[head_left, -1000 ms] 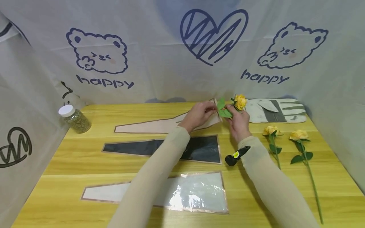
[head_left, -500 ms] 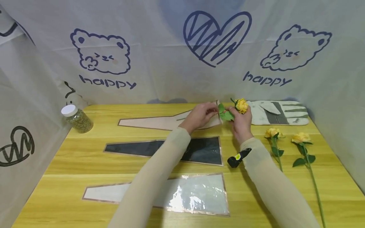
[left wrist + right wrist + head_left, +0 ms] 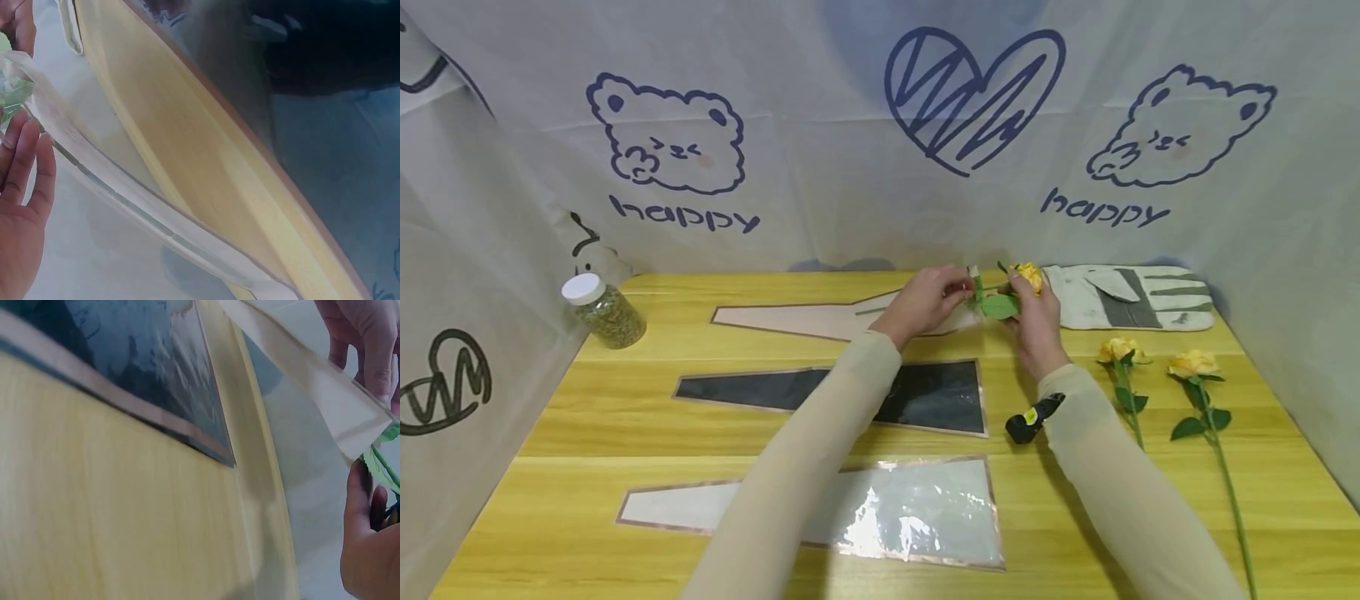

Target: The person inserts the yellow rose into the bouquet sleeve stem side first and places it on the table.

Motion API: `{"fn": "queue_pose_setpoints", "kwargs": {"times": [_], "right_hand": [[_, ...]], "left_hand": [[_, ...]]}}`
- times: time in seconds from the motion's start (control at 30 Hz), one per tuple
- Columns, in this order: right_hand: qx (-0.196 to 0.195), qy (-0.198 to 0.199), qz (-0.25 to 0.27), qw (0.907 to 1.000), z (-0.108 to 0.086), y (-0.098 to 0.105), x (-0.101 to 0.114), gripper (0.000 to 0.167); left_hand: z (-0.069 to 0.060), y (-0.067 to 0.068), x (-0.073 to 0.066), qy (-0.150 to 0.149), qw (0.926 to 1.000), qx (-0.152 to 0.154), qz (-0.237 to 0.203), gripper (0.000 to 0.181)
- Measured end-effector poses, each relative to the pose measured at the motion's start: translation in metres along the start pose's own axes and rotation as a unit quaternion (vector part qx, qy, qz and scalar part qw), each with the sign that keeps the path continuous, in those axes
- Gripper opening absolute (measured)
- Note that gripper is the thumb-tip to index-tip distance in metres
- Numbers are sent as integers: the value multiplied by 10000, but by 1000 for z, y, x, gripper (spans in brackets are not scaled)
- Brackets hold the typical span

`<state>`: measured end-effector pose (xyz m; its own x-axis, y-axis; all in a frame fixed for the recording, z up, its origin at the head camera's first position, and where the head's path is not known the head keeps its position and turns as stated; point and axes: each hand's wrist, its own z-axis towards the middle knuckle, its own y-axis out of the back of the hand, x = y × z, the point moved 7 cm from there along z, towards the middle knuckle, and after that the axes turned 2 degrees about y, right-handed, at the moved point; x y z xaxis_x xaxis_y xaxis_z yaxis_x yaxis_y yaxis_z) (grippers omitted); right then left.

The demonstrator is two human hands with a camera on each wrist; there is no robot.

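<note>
My left hand pinches the wide mouth of a pale pink flower sleeve near the back of the table. In my right hand is a yellow rose, gripped just below its bloom. The rose's stem runs inside the sleeve, visible through its film in the left wrist view. Green leaves are at the sleeve's mouth, between both hands. In the right wrist view the sleeve is lifted, and part of the green stem shows; the bloom is out of sight there.
A black sleeve and a white sleeve lie flat nearer me. Two more yellow roses lie at the right. Work gloves rest at the back right. A lidded jar stands at the back left.
The rose has shifted slightly left and lower, its leaves closer into the sleeve's mouth. Both hands keep their hold. The head view has shifted a little.
</note>
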<state>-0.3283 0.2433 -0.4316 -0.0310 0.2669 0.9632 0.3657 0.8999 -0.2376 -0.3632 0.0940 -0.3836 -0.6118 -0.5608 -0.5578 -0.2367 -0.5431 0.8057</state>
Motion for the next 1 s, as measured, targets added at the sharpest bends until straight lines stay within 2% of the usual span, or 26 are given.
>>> {"fn": "queue_pose_setpoints", "kwargs": {"times": [0.07,0.17,0.37,0.53,0.73,0.83,1.0], "right_hand": [[67,45,79,9999,-1,1,0,40],[127,47,-138,9998,-1,1,0,43],[309,-56,-1130,9931,0,-3,0,53],[320,130,-1519,9878,-2,0,3,62],[202,472,-1600,9858,-2,4,6,47],[337,543,-1813,9814,-2,2,5,42],[666,510,-2231,9712,-2,-2,1,42]], "left_hand": [[0,0,0,-8,10000,19,-7,15],[0,-1,-1,-11,10000,4,33,16],[2,-2,-3,-41,9997,-9,239,16],[3,-2,-2,-38,9995,-82,297,14],[5,-1,1,-24,9996,-110,267,14],[5,0,0,0,9994,-51,336,15],[5,-2,-2,18,9985,38,542,17]]}}
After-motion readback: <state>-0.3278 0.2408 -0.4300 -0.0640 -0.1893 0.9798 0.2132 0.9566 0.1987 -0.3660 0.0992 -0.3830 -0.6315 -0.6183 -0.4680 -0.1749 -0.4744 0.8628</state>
